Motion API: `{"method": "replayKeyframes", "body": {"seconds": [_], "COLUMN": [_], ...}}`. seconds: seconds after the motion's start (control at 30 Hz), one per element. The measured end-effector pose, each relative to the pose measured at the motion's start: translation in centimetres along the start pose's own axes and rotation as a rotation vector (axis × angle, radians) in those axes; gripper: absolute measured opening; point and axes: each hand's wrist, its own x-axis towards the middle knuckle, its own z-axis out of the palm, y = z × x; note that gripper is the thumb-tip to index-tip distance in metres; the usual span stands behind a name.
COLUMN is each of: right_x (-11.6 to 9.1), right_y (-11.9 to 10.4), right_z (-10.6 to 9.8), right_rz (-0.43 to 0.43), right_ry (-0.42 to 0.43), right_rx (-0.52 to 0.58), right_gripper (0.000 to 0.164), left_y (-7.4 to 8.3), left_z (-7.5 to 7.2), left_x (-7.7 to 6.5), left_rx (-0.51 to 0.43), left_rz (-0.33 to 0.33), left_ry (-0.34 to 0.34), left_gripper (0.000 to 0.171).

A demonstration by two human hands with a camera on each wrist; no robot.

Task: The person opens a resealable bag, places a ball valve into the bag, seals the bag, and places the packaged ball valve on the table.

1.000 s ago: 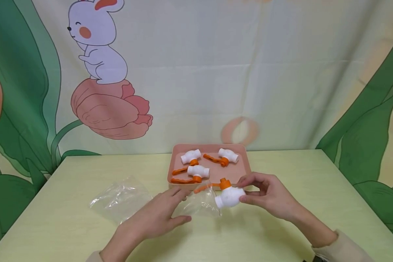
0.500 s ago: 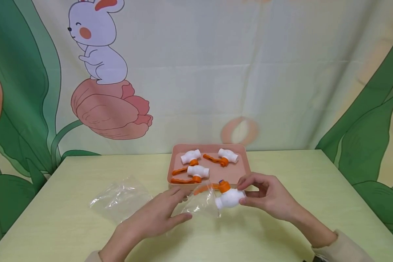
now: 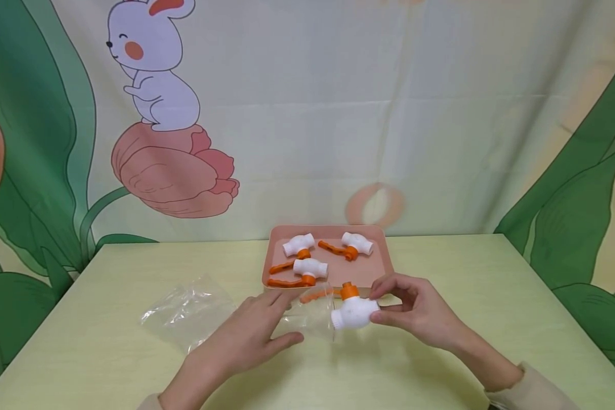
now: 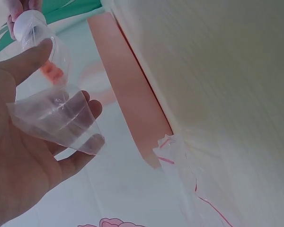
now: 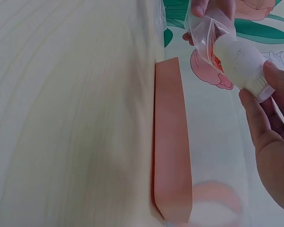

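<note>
In the head view my right hand (image 3: 420, 310) pinches one end of a white ball valve (image 3: 356, 312) between thumb and fingers. Its orange handle (image 3: 315, 295) points left, inside a clear plastic bag (image 3: 310, 319). The valve's white body is at the bag's mouth. My left hand (image 3: 246, 333) cups the bag's other end, its thumb apart from the fingers. The left wrist view has the bag (image 4: 61, 118) lying across the palm and bent fingers. In the right wrist view the fingertips grip the ribbed end of the valve (image 5: 241, 66).
A pink tray (image 3: 374, 273) stands at the table's back edge, holding three more white valves with orange handles, one of them the valve (image 3: 357, 244) at right. Left of my left hand, another clear bag (image 3: 189, 313) lies flat on the table (image 3: 492, 296). A printed curtain (image 3: 297, 142) hangs behind.
My right hand and the valve have shifted slightly left and down, with the bag's mouth moving left too. My left hand has barely moved.
</note>
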Motion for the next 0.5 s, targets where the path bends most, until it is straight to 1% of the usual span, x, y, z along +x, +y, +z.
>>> {"method": "replayKeyframes", "body": {"seconds": [0.17, 0.33, 0.5], "right_x": [-0.02, 0.07, 0.09], "right_y": [0.25, 0.39, 0.43], "right_z": [0.22, 0.56, 0.73], "right_rz": [-0.018, -0.042, -0.059], "right_ry": [-0.021, -0.043, -0.06], "right_rx": [0.019, 0.041, 0.055], "right_gripper": [0.026, 0.026, 0.025], "left_y": [0.14, 0.37, 0.59], "left_z": [0.11, 0.36, 0.54], "left_x": [0.25, 0.53, 0.56], "left_rx": [-0.008, -0.028, -0.008], "left_rz": [-0.03, -0.028, -0.029], "left_ry": [-0.025, -0.056, -0.054], "left_gripper": [0.084, 0.094, 0.093]}}
